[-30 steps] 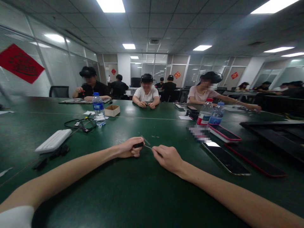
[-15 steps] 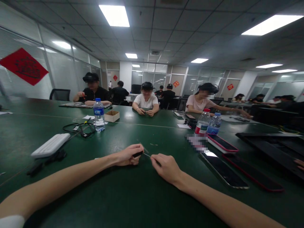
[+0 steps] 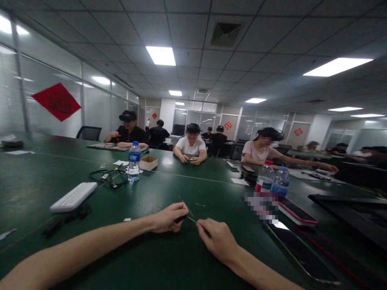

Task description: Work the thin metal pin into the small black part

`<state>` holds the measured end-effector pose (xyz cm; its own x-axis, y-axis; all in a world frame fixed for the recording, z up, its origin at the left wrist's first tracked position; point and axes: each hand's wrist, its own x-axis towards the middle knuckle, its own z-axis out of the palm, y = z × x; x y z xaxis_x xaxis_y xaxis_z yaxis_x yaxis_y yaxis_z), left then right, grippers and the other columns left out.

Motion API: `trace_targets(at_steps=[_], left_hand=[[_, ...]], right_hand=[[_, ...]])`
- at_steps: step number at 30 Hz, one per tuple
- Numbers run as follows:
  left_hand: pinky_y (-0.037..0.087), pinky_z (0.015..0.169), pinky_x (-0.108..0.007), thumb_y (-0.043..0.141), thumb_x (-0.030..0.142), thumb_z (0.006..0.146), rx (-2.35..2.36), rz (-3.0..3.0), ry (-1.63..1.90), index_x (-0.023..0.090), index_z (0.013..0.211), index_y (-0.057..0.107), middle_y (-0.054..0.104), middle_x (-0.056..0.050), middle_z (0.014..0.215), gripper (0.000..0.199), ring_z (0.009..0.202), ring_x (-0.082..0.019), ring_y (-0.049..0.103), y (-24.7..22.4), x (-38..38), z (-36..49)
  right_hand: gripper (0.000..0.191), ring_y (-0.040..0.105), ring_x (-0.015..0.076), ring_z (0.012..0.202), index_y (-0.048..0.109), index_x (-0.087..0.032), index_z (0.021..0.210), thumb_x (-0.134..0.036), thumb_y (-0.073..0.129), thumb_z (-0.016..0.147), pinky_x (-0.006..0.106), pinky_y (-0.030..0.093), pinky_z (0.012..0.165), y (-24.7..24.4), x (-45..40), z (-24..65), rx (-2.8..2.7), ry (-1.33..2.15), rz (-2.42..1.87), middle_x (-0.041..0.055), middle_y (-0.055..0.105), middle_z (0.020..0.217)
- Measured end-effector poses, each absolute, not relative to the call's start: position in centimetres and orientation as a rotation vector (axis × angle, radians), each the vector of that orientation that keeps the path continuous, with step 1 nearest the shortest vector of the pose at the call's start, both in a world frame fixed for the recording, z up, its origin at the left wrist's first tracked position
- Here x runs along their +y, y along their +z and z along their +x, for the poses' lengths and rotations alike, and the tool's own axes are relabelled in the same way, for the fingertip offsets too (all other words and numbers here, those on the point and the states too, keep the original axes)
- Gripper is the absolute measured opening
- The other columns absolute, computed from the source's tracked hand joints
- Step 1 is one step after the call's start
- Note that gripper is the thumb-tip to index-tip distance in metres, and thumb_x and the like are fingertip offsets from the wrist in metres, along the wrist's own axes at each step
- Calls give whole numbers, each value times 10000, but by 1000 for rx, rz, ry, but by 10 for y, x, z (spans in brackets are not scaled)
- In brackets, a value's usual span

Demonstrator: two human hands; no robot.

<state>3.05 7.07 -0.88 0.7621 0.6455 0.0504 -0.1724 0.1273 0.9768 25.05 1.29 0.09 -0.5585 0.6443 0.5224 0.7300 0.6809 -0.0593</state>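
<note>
Above the green table (image 3: 142,257), my left hand (image 3: 167,217) is closed around a small black object (image 3: 180,219), most of it hidden by the fingers. From it a thin, light-coloured rod (image 3: 191,220) reaches across to my right hand (image 3: 219,239). The thumb and forefinger of my right hand pinch the rod's other end. Whether the rod and the black object are one piece, I cannot tell. A faint, thin clear sliver (image 3: 190,211) shows beside the left fingertips.
Left lie a white box-like device (image 3: 74,197), black cables (image 3: 111,177), a water bottle (image 3: 134,161) and a small open box (image 3: 148,163). Right are two bottles, a red-capped one (image 3: 265,177) among them, and phones (image 3: 302,249). People sit across the table, one in white (image 3: 190,147).
The camera view has tilted upward, so the table and hands sit lower in the picture. Both hands keep nearly the same grip and spacing.
</note>
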Motion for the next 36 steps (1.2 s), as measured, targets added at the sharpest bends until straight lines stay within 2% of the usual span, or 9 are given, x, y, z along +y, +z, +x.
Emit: trace_targets(at_steps=[28,36], left_hand=[[188,423,-194,508,456,892,493,1311,647,220,882,409,361,87,536,257,395,-54,261,-9,67,31],[182,421,-174,508,458,897,469,1347,641,224,874,385,312,104,507,265,387,-48,224,-4,63,31]], right_hand=[[305,597,120,666,664,-176,994,-294,386,955,206,447,613,5,11,246,-2438,-205,-1174,51,665,822],[291,593,118,673,661,-185,989,-292,392,956,213,440,635,2,12,247,-2441,-243,-1187,41,657,813]])
